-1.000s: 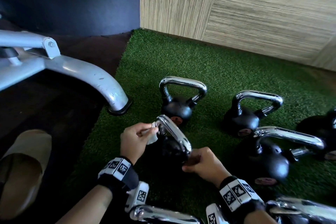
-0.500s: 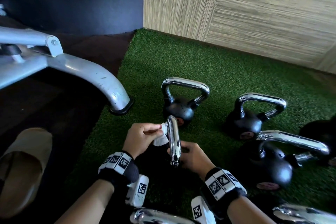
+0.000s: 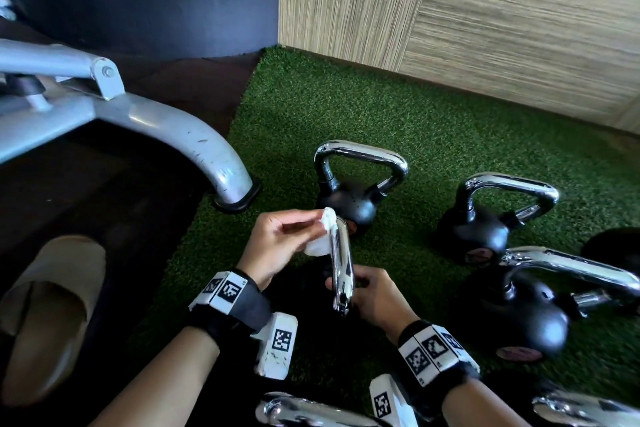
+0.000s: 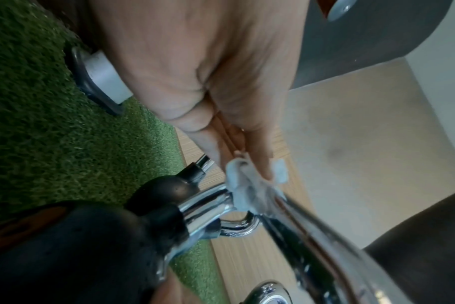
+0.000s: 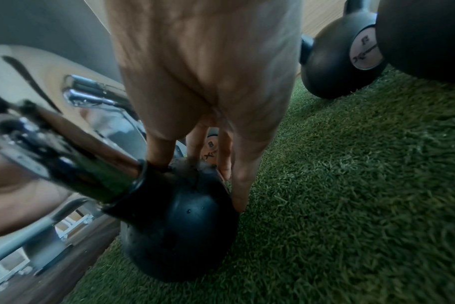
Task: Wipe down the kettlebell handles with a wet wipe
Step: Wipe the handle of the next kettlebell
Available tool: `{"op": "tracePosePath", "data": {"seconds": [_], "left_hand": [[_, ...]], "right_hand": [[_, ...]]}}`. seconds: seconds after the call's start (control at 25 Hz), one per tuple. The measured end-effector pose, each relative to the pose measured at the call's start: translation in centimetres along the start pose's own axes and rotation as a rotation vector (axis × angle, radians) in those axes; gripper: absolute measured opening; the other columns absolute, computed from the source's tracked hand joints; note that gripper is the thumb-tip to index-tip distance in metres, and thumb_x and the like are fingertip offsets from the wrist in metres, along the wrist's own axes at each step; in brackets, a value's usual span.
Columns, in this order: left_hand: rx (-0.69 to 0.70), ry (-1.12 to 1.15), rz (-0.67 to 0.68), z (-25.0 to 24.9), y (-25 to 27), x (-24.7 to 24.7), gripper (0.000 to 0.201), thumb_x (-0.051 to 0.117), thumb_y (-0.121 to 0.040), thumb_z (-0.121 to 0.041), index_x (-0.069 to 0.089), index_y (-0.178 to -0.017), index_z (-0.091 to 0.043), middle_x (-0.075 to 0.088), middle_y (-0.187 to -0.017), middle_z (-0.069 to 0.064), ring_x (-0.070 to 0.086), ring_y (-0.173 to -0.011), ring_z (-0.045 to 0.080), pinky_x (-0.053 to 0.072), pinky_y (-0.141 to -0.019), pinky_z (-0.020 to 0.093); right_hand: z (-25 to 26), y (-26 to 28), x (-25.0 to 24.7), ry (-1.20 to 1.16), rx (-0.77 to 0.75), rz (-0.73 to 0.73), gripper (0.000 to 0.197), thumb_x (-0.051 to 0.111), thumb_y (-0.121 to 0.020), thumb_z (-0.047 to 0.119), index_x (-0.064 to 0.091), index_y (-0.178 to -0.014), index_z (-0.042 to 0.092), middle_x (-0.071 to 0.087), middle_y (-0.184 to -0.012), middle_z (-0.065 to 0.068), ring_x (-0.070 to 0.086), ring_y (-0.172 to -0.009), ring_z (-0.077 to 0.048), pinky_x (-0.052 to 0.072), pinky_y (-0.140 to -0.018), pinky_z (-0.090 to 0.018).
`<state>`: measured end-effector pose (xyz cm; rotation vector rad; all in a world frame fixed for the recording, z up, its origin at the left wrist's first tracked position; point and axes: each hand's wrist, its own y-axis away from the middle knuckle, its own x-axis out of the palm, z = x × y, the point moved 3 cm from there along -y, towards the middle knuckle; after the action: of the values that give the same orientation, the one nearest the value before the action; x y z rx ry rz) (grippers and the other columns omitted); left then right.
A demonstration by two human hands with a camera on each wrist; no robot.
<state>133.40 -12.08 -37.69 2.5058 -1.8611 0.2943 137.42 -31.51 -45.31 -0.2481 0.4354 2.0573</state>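
Observation:
A small black kettlebell stands on the green turf between my hands, its chrome handle [image 3: 341, 263] turned edge-on to me. My left hand [image 3: 308, 224] pinches a crumpled white wet wipe [image 3: 320, 236] against the far upper bend of that handle. In the left wrist view the wipe [image 4: 247, 185] wraps over the chrome handle [image 4: 208, 207] just above the black neck. My right hand [image 3: 367, 288] reaches under the handle and grips the ball. In the right wrist view its fingers [image 5: 239, 185] straddle the top of the black ball [image 5: 177, 226].
Three more kettlebells stand on the turf [image 3: 381, 107]: one just behind [image 3: 349, 204], two to the right [image 3: 478, 229] [image 3: 526, 315]. More chrome handles [image 3: 304, 409] lie at the near edge. A grey bench leg [image 3: 194, 139] and a beige sandal [image 3: 48, 308] are left; a wood-panel wall [image 3: 485, 28] stands behind.
The kettlebell has been turned so its handle now faces me edge-on. My left hand has slid the wipe up to the far bend, and my right hand has shifted in under the handle.

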Motion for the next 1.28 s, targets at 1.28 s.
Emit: {"op": "tracePosePath", "data": {"seconds": [1.28], "left_hand": [[0.047, -0.565, 0.526, -0.8, 4.6, -0.2, 0.017, 0.091, -0.070, -0.010, 0.083, -0.078, -0.023, 0.079, -0.081, -0.009, 0.076, -0.081, 0.008, 0.058, -0.079, 0.026]], "right_hand": [[2.3, 1.5, -0.5, 0.011, -0.039, -0.019, 0.013, 0.085, -0.076, 0.031, 0.076, -0.070, 0.037, 0.073, -0.067, 0.011, 0.063, -0.065, 0.001, 0.049, -0.068, -0.025]]}}
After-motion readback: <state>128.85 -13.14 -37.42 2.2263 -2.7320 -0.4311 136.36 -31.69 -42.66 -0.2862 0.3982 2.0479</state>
